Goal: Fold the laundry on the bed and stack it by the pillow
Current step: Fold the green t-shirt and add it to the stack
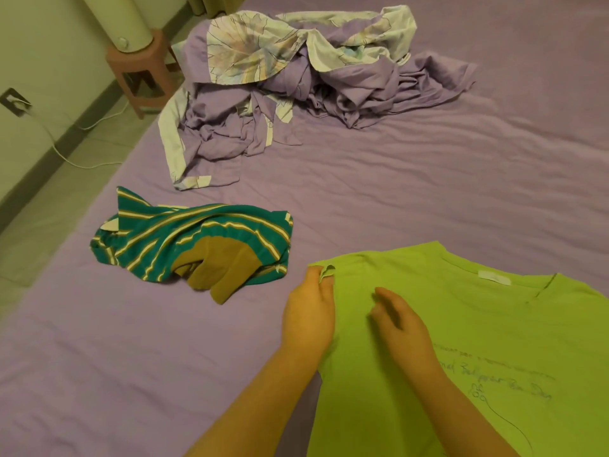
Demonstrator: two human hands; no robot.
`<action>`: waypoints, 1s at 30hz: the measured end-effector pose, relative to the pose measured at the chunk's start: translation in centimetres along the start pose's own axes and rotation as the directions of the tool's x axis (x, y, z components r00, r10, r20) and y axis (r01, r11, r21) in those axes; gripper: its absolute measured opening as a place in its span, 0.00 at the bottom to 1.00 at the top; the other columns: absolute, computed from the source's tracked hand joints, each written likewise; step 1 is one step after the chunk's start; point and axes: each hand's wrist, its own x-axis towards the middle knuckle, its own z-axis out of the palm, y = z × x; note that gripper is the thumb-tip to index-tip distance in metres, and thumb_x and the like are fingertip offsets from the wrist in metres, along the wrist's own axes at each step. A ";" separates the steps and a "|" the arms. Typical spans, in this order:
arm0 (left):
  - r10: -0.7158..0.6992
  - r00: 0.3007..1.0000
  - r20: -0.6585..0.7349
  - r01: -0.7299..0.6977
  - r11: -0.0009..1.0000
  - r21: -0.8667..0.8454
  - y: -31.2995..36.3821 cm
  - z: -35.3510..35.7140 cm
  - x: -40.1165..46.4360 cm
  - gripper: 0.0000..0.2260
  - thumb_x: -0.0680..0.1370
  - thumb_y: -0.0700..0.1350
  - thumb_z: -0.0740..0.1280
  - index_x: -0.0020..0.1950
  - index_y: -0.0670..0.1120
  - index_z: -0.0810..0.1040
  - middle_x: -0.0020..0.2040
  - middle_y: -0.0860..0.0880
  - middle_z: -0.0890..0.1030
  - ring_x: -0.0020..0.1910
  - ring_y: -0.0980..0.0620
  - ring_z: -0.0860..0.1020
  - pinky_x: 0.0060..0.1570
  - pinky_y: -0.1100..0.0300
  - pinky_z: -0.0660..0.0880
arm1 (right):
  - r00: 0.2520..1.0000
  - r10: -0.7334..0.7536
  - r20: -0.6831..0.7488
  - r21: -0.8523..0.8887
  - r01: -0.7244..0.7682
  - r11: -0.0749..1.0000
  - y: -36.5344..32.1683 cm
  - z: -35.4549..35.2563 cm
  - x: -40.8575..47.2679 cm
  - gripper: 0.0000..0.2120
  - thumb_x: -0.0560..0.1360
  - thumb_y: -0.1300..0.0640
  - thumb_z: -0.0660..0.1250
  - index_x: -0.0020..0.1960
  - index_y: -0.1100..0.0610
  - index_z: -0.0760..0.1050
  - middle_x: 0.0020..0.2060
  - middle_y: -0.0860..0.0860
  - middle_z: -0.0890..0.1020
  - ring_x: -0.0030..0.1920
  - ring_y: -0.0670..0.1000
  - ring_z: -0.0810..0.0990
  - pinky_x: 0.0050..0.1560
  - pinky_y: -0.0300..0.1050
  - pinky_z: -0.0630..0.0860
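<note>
A: Largest first. One bed (428,166), purple sheet, serving as the work surface. No pillow in sight from here.

B: And the heap at the far side?

A: One crumpled purple duvet cover (296,94) with leaf-print panels, dumped far centre, untouched. Could be more than one piece; can't tell.

B: The green one?

A: One lime-green T-shirt (461,341), near right, spread flat with the neck label up, laid out for folding, I'd judge.

B: Others?

A: One teal striped garment (184,239) at near left, bunched, with one mustard-brown piece (217,272) poking from under it. Waiting their turn, likely.

B: Hands?

A: Two. Left hand (308,311) pinches the shirt's left sleeve edge, probably to straighten it. Right hand (400,321) hovers over the shirt's chest, fingers loosely curled, holding nothing.

B: Off the bed?

A: One pink stool (141,70), far left.
</note>
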 end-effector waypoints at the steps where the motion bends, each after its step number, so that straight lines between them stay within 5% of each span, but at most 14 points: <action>1: -0.030 0.996 0.085 0.035 0.997 -0.062 1.1 0.9 -0.2 0.11 0.82 0.49 0.58 0.57 0.44 0.72 0.43 0.41 0.79 0.40 0.41 0.80 0.36 0.54 0.75 | 0.996 0.089 0.006 0.220 -0.088 0.971 0.0 -0.5 -0.6 0.12 0.79 0.58 0.61 0.62 0.55 0.74 0.59 0.54 0.79 0.53 0.44 0.79 0.54 0.37 0.72; 3: -0.114 0.923 0.368 0.227 0.933 -0.281 3.2 3.1 -1.1 0.09 0.82 0.51 0.58 0.57 0.47 0.71 0.42 0.45 0.78 0.33 0.47 0.81 0.28 0.61 0.74 | 0.981 0.192 0.012 0.379 -0.182 0.907 0.1 -1.5 -1.3 0.13 0.81 0.53 0.56 0.59 0.54 0.76 0.54 0.53 0.81 0.48 0.42 0.81 0.49 0.38 0.76; 5: -0.101 0.850 0.517 0.329 0.868 -0.371 4.2 4.7 -2.0 0.07 0.83 0.46 0.56 0.60 0.48 0.69 0.44 0.47 0.75 0.35 0.53 0.80 0.33 0.63 0.73 | 0.974 0.225 -0.025 0.360 -0.202 0.911 0.6 -2.4 -1.7 0.15 0.81 0.47 0.53 0.61 0.50 0.74 0.61 0.51 0.78 0.58 0.45 0.77 0.61 0.41 0.70; 7: 0.000 0.905 0.426 0.128 0.954 -0.272 3.3 5.8 -2.4 0.14 0.83 0.38 0.55 0.67 0.43 0.69 0.53 0.43 0.77 0.48 0.50 0.79 0.45 0.65 0.73 | 0.974 0.222 -0.048 0.233 -0.205 0.951 1.3 -3.0 -2.0 0.20 0.80 0.49 0.58 0.71 0.51 0.65 0.69 0.51 0.70 0.67 0.50 0.70 0.63 0.38 0.61; 9: 0.187 0.907 0.378 -0.240 0.966 0.098 1.1 6.2 -2.3 0.20 0.81 0.35 0.55 0.72 0.44 0.66 0.69 0.42 0.71 0.67 0.47 0.70 0.64 0.65 0.63 | 0.991 0.133 -0.022 0.041 -0.132 0.990 2.2 -3.1 -2.4 0.33 0.77 0.58 0.66 0.76 0.53 0.53 0.72 0.51 0.65 0.70 0.53 0.67 0.61 0.37 0.63; 12: 0.191 0.817 0.544 -0.515 0.666 0.541 -2.1 6.6 -2.4 0.26 0.81 0.52 0.58 0.78 0.54 0.52 0.79 0.49 0.48 0.77 0.47 0.46 0.74 0.51 0.45 | 0.999 -0.041 0.015 -0.191 0.043 0.981 3.4 -2.9 -2.9 0.36 0.76 0.67 0.63 0.77 0.50 0.50 0.72 0.49 0.64 0.69 0.50 0.68 0.58 0.34 0.63; 16: 0.109 0.784 0.611 -0.588 0.445 0.675 -4.6 6.6 -2.6 0.42 0.72 0.70 0.57 0.73 0.59 0.32 0.74 0.51 0.30 0.75 0.43 0.33 0.69 0.36 0.36 | 0.995 -0.093 0.046 -0.555 0.103 0.825 5.4 -3.7 -3.6 0.26 0.78 0.58 0.60 0.74 0.46 0.60 0.73 0.48 0.59 0.68 0.49 0.63 0.58 0.44 0.71; 21: 0.094 0.830 0.550 -0.534 0.418 0.735 -2.9 8.1 -4.1 0.46 0.70 0.72 0.59 0.77 0.54 0.37 0.77 0.45 0.35 0.75 0.41 0.34 0.68 0.36 0.33 | 0.992 -0.085 0.096 -0.741 0.128 0.659 8.1 -7.6 -4.7 0.27 0.78 0.44 0.60 0.74 0.43 0.58 0.77 0.49 0.51 0.74 0.52 0.53 0.69 0.50 0.58; 25: 0.111 0.817 0.565 -0.563 0.364 0.742 -0.1 10.4 -6.2 0.36 0.78 0.54 0.62 0.78 0.53 0.43 0.78 0.42 0.42 0.76 0.39 0.38 0.69 0.35 0.34 | 0.989 -0.031 0.141 -0.816 0.134 0.562 10.3 -12.3 -6.2 0.27 0.78 0.43 0.57 0.75 0.41 0.54 0.77 0.48 0.49 0.76 0.52 0.47 0.73 0.51 0.50; 30: 0.052 0.779 0.625 -0.589 0.401 0.701 4.3 14.6 -10.3 0.31 0.79 0.45 0.61 0.78 0.47 0.50 0.78 0.39 0.47 0.76 0.39 0.45 0.72 0.37 0.41 | 0.982 0.078 0.170 -0.795 0.090 0.600 13.0 -19.9 -8.6 0.26 0.78 0.46 0.57 0.75 0.41 0.55 0.77 0.48 0.48 0.77 0.51 0.45 0.74 0.50 0.50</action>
